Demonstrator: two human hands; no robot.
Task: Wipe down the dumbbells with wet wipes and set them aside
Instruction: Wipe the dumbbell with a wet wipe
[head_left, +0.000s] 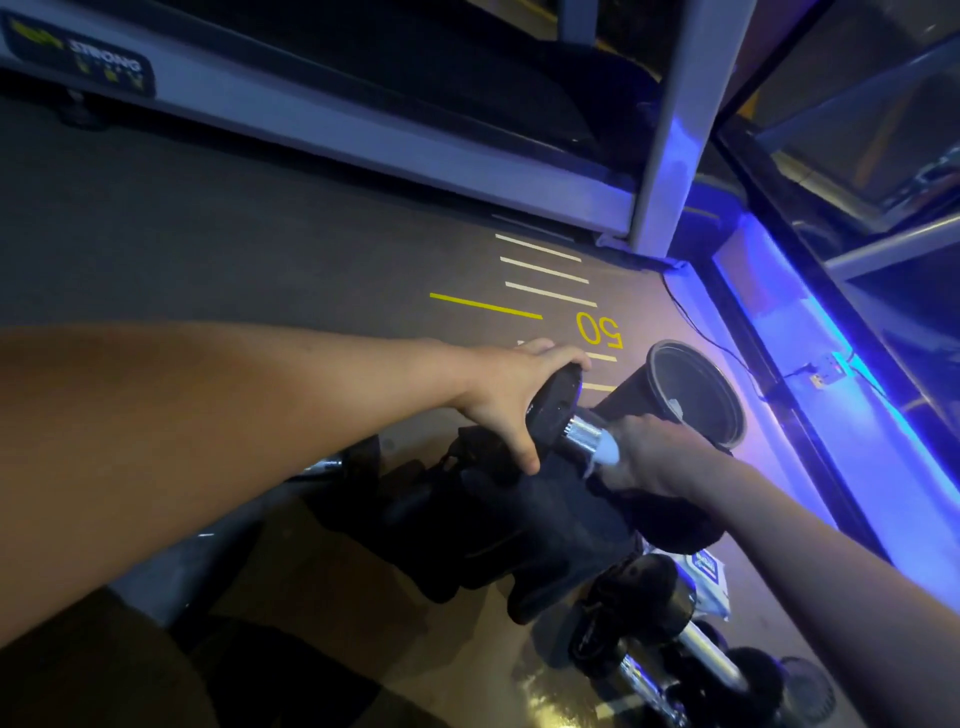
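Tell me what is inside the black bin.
The bin, lying tipped over, shows one small white scrap near its rim. Its deeper interior is too dark to see.

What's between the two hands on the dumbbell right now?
In the head view, a bare stretch of knurled metal handle lies between the left hand and the right hand, which holds a white wipe.

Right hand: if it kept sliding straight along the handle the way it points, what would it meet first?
The right hand, holding a wet wipe around the chrome handle, points up-left along it. It would probably meet the dumbbell's dark end weight, gripped by the left hand.
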